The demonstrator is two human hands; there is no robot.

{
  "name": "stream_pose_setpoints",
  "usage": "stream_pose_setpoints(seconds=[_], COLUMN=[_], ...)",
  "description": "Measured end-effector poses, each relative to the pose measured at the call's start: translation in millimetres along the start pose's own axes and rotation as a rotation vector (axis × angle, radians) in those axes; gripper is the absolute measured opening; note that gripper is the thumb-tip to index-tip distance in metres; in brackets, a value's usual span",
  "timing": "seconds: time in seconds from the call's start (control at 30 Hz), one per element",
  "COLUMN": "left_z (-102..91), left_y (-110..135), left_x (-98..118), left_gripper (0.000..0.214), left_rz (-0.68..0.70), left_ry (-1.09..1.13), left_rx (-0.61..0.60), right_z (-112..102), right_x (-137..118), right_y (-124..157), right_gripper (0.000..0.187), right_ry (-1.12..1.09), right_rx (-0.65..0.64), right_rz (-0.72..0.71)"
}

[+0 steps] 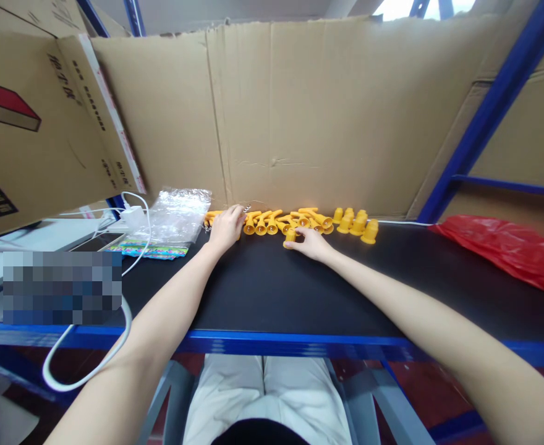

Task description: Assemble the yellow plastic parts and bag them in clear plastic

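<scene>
Right hand (314,243): grip pinches a yellow cap (290,237) between thumb and fingers, low at the counter (253,296), just in front of the yellow funnels (260,227). Left hand (227,227) is over the row's left end; fingers hide the contact, can't tell if the grip has anything. Funnels lie side by side, several wide mouths facing the person, probably for easy reach. Loose caps (358,224) stand grouped right of them, likely kept separate.

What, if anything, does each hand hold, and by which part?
Right hand: a yellow piece, by its side, thumb near the base. Left hand: grip hidden, cannot tell.
</scene>
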State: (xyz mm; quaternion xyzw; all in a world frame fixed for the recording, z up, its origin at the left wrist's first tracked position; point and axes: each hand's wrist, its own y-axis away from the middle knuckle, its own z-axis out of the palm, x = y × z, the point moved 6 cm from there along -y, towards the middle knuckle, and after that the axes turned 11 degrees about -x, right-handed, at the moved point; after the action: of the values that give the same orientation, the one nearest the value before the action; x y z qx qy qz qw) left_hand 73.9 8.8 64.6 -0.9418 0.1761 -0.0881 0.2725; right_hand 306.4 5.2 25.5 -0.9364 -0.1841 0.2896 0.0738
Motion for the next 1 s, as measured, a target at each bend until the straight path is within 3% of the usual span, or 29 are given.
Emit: stream_pose_setpoints(seconds=[0.13, 0.33, 0.57, 1.0], left_z=[-0.6, 4.9, 16.2, 12.2], left_y=[-1.3, 2.1, 6.1, 9.3], left_x=[2.3, 21.1, 39.3, 51.3], left_gripper=[0.027, 0.026, 0.035, 0.039], left_rz=[0.072, 0.151, 0.208, 0.236], left_ry=[0.028, -0.040, -0.163, -0.254], left_rx=[0.030, -0.054, -0.156, -0.125], right_z=[-3.7, -9.8, -6.8, -8.4], right_x=[-13.5, -40.7, -42.3, -46.1], right_y=[5.9, 16.1, 19.0, 21.5], right_gripper=[0.026, 0.027, 0.031, 0.031], right_ry=[0.080, 0.274, 0.351, 0.345], right_rx=[0.050, 0.140, 0.155, 0.191], right_rz=[-0.139, -0.346, -0.360, -0.412])
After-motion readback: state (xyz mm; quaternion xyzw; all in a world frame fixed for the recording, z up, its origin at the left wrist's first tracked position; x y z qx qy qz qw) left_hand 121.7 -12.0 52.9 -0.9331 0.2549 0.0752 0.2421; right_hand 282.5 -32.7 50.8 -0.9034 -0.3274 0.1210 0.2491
